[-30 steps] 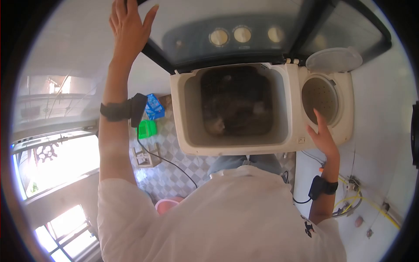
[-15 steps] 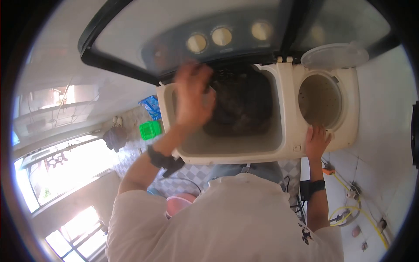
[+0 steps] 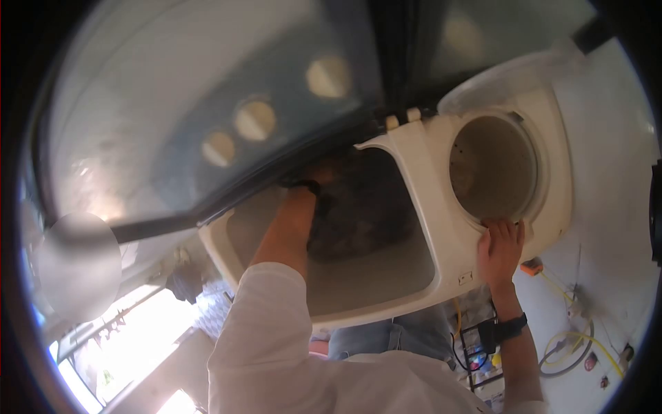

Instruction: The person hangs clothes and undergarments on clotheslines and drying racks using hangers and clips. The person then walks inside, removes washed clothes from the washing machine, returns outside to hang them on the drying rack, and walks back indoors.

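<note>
A: How does the left hand (image 3: pixel 323 172) stand?

B: Your arm goes down into the wash tub (image 3: pixel 372 284), the larger well of the washing machine (image 3: pixel 445 241). The hand is dim against the dark contents (image 3: pixel 369 200) lying in that tub, so I cannot tell whether its grip holds anything, nor what the contents are.

A: And the right hand (image 3: pixel 501 252)?

B: You rest it palm down at the near edge of the spin tub (image 3: pixel 493 169), fingertips on the rim, the grip slack and released.

A: How is the reach best done?

B: Use that right hand as a light brace, I'd say, and lean from the hips. Mind the black wristband (image 3: pixel 305 186) and the white sleeve (image 3: pixel 270 300): both could get wet if there is water below. The big raised lid (image 3: pixel 131 76) looms over your arm, so give it room.

A: What about the surface and the room?

B: You work over a pale, smooth casing, with a smaller clear lid (image 3: pixel 510 77) lifted behind the spin tub. To your right, a yellow hose (image 3: pixel 608 357) runs along a pale wall (image 3: pixel 610 193); to your left, a window (image 3: pixel 152 331) glares.
</note>
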The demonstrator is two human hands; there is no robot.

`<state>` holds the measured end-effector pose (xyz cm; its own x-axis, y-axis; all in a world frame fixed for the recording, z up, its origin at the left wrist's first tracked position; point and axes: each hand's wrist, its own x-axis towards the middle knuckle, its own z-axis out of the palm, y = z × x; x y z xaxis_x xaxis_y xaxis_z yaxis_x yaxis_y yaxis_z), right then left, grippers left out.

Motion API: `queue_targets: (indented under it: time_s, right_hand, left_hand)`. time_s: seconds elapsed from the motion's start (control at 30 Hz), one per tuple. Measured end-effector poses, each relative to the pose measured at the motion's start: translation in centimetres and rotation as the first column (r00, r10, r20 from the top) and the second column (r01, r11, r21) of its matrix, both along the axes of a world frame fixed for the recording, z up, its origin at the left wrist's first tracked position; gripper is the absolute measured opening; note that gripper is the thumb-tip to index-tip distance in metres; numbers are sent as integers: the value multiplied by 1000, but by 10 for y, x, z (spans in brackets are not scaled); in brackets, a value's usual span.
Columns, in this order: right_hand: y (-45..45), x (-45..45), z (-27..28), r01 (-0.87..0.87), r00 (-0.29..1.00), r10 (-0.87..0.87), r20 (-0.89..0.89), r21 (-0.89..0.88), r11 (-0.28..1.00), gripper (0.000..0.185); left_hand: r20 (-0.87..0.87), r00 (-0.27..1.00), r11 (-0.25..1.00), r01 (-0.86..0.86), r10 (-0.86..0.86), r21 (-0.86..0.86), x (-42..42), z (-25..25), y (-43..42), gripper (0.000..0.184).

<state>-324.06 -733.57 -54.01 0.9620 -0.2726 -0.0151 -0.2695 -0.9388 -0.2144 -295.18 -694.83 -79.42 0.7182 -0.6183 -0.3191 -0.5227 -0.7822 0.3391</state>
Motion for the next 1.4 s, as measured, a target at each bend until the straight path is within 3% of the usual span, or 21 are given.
queue_targets:
  time_s: [0.2, 0.23, 0.3, 0.4, 0.43, 0.5, 0.53, 0.6, 0.73, 0.8, 0.83, 0.87, 0.9, 0.97, 1.03, 1.1, 1.17, 1.23, 1.3, 1.33, 1.4]
  right_hand:
    - [-3, 0, 5, 32, 999, -33, 9, 49, 998, 28]
    - [-3, 1, 4, 17, 1000, -19, 22, 52, 998, 27]
    - [-3, 0, 4, 31, 999, -32, 16, 48, 998, 26]
    - [-4, -1, 2, 45, 998, -47, 39, 54, 998, 26]
    - [-4, -3, 1, 46, 998, -49, 48, 61, 997, 25]
    - [-5, -4, 1, 55, 996, -59, 61, 68, 996, 25]
    - [-5, -3, 1, 58, 995, -64, 71, 77, 995, 25]
    - [-5, -4, -1, 64, 994, -72, 86, 91, 994, 25]
    - [-5, -5, 0, 73, 991, -83, 109, 96, 993, 26]
    - [-5, -7, 0, 73, 991, -86, 104, 121, 990, 25]
    - [-6, -7, 0, 80, 991, -94, 99, 138, 987, 25]
    - [-6, -7, 0, 82, 990, -97, 103, 140, 987, 25]
    - [-6, -7, 0, 92, 984, -112, 139, 144, 985, 25]
    - [-6, -6, 1, 108, 975, -135, 175, 152, 982, 24]
    - [-8, -6, 3, 101, 966, -133, 222, 148, 984, 24]
    - [-10, -9, 1, 98, 964, -132, 233, 156, 983, 24]
    - [-10, -11, 0, 88, 961, -125, 246, 156, 984, 24]
    - [-11, -12, 0, 100, 961, -144, 237, 187, 977, 23]
    - [-11, -13, 0, 91, 960, -133, 244, 178, 980, 21]
    - [-11, -14, -2, 102, 960, -153, 234, 216, 971, 21]
    - [-10, -14, -6, 101, 962, -154, 225, 232, 968, 22]
  left_hand:
    - [142, 985, 942, -138, 98, 305, 11, -20, -26, 67]
    - [132, 988, 946, -115, 78, 304, 5, -9, -36, 67]
    - [-130, 991, 886, 49, 13, 461, -12, 22, -45, 57]
    - [-65, 991, 827, 132, -115, 546, -51, -58, 8, 52]
    - [-65, 991, 825, 136, -120, 548, -63, -47, 10, 52]
    - [-301, 939, 808, 305, -167, 504, -89, -14, 4, 40]
    - [-302, 939, 806, 304, -163, 509, -99, 3, 4, 40]
    - [-438, 898, 925, 130, 42, 356, -112, 38, 3, 42]
    - [-514, 840, 925, 37, 176, 377, -118, 103, -2, 47]
    - [-555, 751, 918, -170, 356, 359, -126, 123, 4, 45]
    - [-550, 754, 916, -172, 359, 363, -134, 135, 4, 45]
    - [-350, 917, 933, -61, 193, 355, -144, 148, -2, 42]
    - [-126, 992, 926, 52, -5, 373, -149, 158, -10, 39]
    - [-64, 986, 976, 160, -152, 145, -141, 217, -56, 35]
    - [-282, 945, 981, 189, -168, 51, -120, 315, -140, 30]
    - [-447, 877, 976, 213, -173, 39, -100, 364, -212, 33]
    - [-395, 830, 910, 411, -394, -43, -80, 351, -277, 38]
    - [-459, 701, 796, 605, -545, -22, -67, 307, -346, 39]
    - [-428, 463, 529, 848, -776, -42, -62, 208, -410, 33]
    - [-414, 474, 540, 840, -777, -52, -68, 179, -431, 33]
    - [-482, 394, 228, 902, -782, 368, -75, 126, -467, 32]
